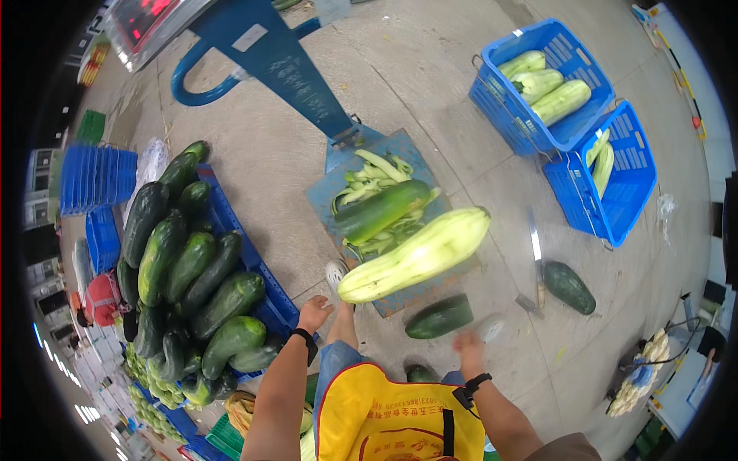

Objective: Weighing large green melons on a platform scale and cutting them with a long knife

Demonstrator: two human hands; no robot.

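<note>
A long, pale green peeled winter melon (415, 257) lies slantwise over the scale platform (400, 146), its lower left end nearest my left hand. Behind it are a dark green unpeeled winter melon (382, 213) and a heap of green peelings (369, 180). My left hand (315, 313) is apart from the melon, fingers loosely bent and apart, with nothing visible in it. My right hand (469, 349) hangs beside a dark green cut winter melon piece (440, 316) on the floor; its fingers are blurred. A long knife (536, 253) lies on the floor to the right.
Unpeeled winter melons (192, 265) are piled on a blue pallet (273, 296) at left. The scale's blue post (277, 69) rises at the back. Two blue crates, one far (500, 119) and one nearer (576, 200), hold peeled melons. Another dark melon (569, 287) lies beside the knife.
</note>
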